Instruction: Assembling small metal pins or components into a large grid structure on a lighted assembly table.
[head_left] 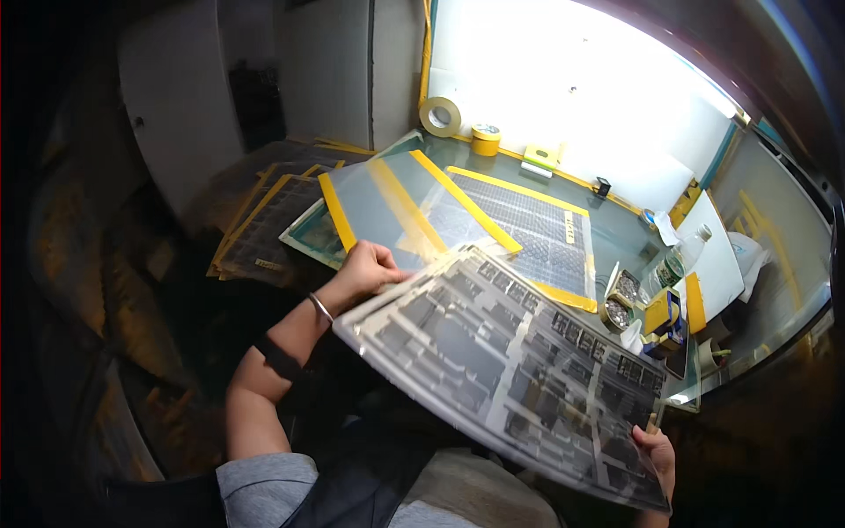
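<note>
A large rectangular panel (pixel 502 352) with a dark grey and clear pattern of blocks and strips slants in front of my body. My right hand (pixel 656 453) grips its right end, the thumb lying over the face. At the opposite end, the closed fingers of my left hand (pixel 368 267) pinch the panel's edge. Just beyond that hand, a translucent sheet (pixel 370 202) with yellow tape strips lies over a green-edged glass plate (pixel 310 238). Partly under it lies a finely gridded film sheet (pixel 537 224) with yellow taped borders.
Several taped films (pixel 264 229) are stacked at the left. Tape rolls (pixel 440 116) stand along the bright back panel (pixel 563 79). To the right are a clear bottle (pixel 695 246), round tins (pixel 618 310), a yellow-and-blue box (pixel 664 317) and a white board (pixel 715 255).
</note>
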The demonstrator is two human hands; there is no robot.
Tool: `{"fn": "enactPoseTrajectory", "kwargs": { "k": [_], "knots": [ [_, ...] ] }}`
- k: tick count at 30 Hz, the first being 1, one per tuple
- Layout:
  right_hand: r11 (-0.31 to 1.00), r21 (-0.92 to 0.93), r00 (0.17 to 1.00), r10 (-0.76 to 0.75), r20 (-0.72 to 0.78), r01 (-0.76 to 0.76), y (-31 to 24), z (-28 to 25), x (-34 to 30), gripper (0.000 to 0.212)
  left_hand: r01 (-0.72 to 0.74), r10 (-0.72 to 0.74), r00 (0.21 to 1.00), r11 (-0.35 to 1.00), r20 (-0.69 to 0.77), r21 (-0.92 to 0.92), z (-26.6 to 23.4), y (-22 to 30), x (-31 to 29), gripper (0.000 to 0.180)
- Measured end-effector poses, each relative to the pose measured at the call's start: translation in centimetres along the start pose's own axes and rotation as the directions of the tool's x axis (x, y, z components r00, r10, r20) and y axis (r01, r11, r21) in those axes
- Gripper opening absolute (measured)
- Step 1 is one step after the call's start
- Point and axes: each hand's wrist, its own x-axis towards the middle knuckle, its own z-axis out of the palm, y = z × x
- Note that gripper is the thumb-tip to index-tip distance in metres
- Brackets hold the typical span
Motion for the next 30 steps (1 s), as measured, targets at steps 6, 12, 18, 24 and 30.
{"fn": "enactPoseTrajectory", "kwargs": {
  "k": [6,12,18,24,30],
  "knots": [
    [0.999,0.013,0.999,0.037,0.009,-0.037,-0.3,2.2,-2.9,0.038,-0.152,0.197,0.954,0.967,-0.224,0.206,1.2,2.5,1.2,0.028],
    [0.995,0.093,0.999,0.028,-0.040,-0.024,-0.2,4.2,-0.6,0.033,-0.300,0.375,0.902,0.900,-0.213,0.315,-0.1,4.6,-1.4,0.023],
    [0.981,0.137,0.991,-0.134,-0.018,0.135,1.3,6.5,1.4,0.033,-0.079,0.140,0.985,0.887,-0.101,0.454,-2.0,1.8,-6.4,0.022],
    [0.982,0.088,0.984,-0.164,-0.063,0.169,2.6,7.0,1.4,0.035,0.021,0.041,0.959,0.976,-0.281,0.216,0.2,0.7,-8.0,0.007],
    [0.958,0.015,0.953,-0.283,-0.105,0.286,3.0,6.2,1.1,0.032,-0.098,0.090,0.909,0.995,-0.407,0.002,1.7,3.0,-7.6,0.010]
  ]
}}
